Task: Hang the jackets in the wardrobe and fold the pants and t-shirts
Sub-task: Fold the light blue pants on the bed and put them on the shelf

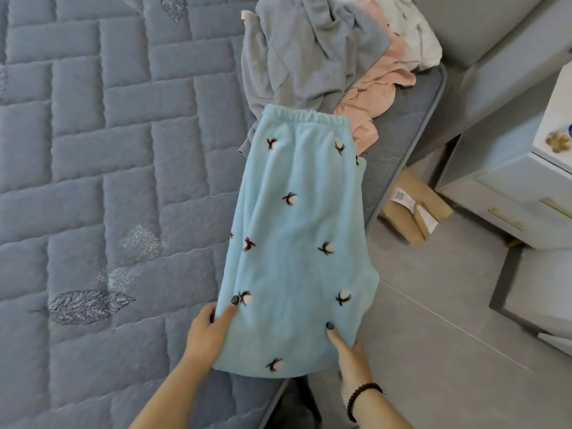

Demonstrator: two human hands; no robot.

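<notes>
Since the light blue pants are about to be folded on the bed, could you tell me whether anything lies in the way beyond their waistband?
Yes. The light blue pants are held at the near end by the left hand and right hand. Past the waistband lies a pile: gray garment, pink garment, touching or slightly overlapped.

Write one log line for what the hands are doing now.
stage: folding | left hand: grips blue pants | right hand: grips pants | bed: unfolded clothes pile

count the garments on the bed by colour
light blue fleece pants with cotton-flower print: 1
grey garments in the crumpled pile: at least 1, folds hide any more
pink garment: 1
white garment: 1
total: at least 4
</notes>
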